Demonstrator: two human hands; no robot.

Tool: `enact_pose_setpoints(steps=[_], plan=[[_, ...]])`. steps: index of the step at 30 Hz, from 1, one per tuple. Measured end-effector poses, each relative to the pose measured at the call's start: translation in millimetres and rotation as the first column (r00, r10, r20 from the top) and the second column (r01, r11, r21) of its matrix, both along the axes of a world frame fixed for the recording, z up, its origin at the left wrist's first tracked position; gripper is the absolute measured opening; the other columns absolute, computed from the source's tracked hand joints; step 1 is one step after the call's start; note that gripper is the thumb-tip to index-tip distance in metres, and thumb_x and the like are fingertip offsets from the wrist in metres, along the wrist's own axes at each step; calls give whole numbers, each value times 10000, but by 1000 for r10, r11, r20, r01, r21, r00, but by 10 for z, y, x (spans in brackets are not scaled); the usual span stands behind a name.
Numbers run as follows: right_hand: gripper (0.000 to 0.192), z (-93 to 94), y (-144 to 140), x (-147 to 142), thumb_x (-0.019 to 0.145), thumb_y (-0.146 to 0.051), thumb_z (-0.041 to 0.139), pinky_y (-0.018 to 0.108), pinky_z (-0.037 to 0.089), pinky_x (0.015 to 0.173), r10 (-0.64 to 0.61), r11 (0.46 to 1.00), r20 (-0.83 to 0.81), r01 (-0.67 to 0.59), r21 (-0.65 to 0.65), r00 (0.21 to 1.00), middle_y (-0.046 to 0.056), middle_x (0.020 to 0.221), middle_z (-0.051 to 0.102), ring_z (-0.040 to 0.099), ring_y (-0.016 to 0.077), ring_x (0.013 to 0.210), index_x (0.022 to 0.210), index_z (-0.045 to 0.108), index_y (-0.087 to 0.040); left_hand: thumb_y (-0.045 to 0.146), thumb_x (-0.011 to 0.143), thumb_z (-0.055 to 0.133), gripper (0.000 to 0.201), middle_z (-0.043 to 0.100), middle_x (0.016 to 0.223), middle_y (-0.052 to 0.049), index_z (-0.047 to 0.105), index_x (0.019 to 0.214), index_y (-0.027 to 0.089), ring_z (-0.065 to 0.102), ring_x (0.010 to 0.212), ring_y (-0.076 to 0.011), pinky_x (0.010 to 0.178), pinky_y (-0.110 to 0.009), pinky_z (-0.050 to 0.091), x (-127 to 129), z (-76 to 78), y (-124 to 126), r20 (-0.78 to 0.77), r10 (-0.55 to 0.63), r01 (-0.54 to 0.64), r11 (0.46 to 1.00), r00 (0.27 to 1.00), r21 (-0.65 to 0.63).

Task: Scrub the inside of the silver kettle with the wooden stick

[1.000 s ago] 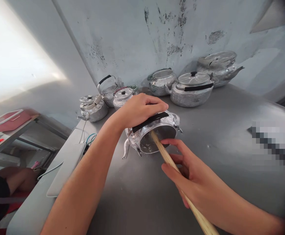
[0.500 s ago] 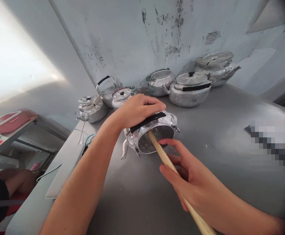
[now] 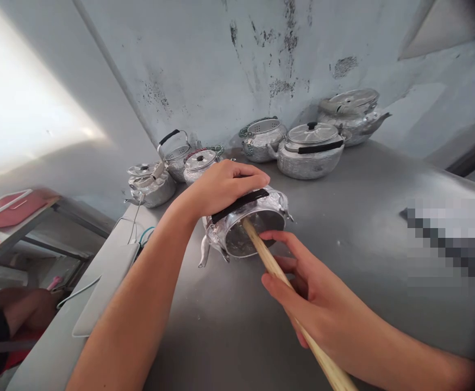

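A silver metal kettle (image 3: pixel 217 236) lies tipped on its side on the grey table (image 3: pixel 221 336), its open mouth facing me and its spout to the left. My left hand (image 3: pixel 225 184) is wrapped over its upper side, behind the black-sleeved handle (image 3: pixel 241 205); the fingertips on the far side are hidden. A pale wooden stick (image 3: pixel 272 266) is gripped in my right hand (image 3: pixel 302 288), between the thumb and the fingers. The stick's far end goes into the kettle's mouth, and what it touches inside cannot be made out.
Several silver kettles stand along the wall, including a lidded kettle (image 3: pixel 311 157) at back right. At left are a flat white device (image 3: pixel 107 293) with cables, a shelf with a pink basket (image 3: pixel 13 209), and another person's leg (image 3: pixel 25 309). A pixelated patch (image 3: pixel 453 233) covers something at right.
The whole scene has shifted slightly left in view. Both hands keep their holds on the kettle and the stick, with little other visible difference.
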State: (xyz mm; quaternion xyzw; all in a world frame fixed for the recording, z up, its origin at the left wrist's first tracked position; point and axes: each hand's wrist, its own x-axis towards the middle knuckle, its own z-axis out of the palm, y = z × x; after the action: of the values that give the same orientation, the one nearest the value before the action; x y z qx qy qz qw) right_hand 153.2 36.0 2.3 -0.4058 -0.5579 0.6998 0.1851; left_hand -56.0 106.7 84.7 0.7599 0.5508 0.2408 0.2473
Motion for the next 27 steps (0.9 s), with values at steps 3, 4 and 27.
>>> enact_pose_setpoints(steps=[3,4,27], plan=[[395,-21,7,4,1054,-350,565,218,447,394,13,1000,17,-13,-4,1000,-81,943,555,423,22,390,1396,373,-387,507,989,594,382,783,1039,-3,843,1102,240,652,920,-205,836,-297,454,-3,-6,1,5,1,-1,1000,1000,-1],[384,-26,11,5,1054,-351,563,216,438,389,8,1000,19,-8,-3,1000,-81,941,556,427,19,379,1391,381,-386,507,989,595,385,780,1029,-4,843,1106,238,648,909,-203,832,-297,453,-3,-7,1,8,4,-4,1000,1000,-1],[380,-88,-21,8,1069,-350,550,191,433,378,24,1000,14,-25,11,1000,-74,977,589,420,8,386,1401,375,-410,484,996,614,360,782,1040,6,850,1120,242,650,940,-196,860,-287,445,-9,-8,11,27,13,-13,1000,1000,-8]])
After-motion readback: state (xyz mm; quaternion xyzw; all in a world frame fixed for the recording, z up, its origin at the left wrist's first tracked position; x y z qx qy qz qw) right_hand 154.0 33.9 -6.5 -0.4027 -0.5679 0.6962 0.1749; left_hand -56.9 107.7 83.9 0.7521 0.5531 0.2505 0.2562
